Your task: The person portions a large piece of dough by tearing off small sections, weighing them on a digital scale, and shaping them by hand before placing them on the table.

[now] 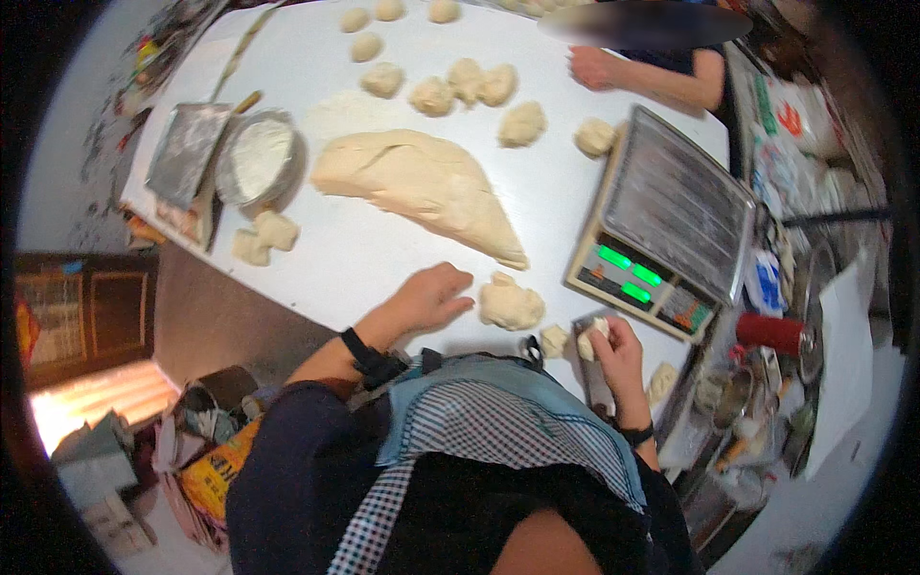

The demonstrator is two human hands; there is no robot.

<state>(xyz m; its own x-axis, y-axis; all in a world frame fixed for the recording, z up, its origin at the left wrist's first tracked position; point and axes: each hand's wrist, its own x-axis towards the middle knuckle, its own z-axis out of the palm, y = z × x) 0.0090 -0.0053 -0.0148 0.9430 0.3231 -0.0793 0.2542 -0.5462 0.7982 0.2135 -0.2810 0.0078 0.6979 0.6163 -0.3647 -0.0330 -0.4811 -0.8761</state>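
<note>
My left hand (430,296) rests on the white table (345,287) with thumb and fingers apart, holding nothing, just left of a lumpy dough piece (512,302). Between the fingers of my right hand (622,359) is a small piece of dough (589,339). Under that hand lies a metal blade (595,381); whether the hand also touches it is unclear. A smaller dough scrap (554,341) sits left of the blade, and another scrap (662,381) lies right of my wrist. Beyond my hands stretches a large, long slab of dough (424,183).
A digital scale (675,201) with lit green displays stands at right. At left are a bowl of flour (255,159), a metal scoop (188,151) and dough scraps (266,237). Several dough lumps (466,83) lie farther back. Another person's forearm (647,77) rests at the far right edge.
</note>
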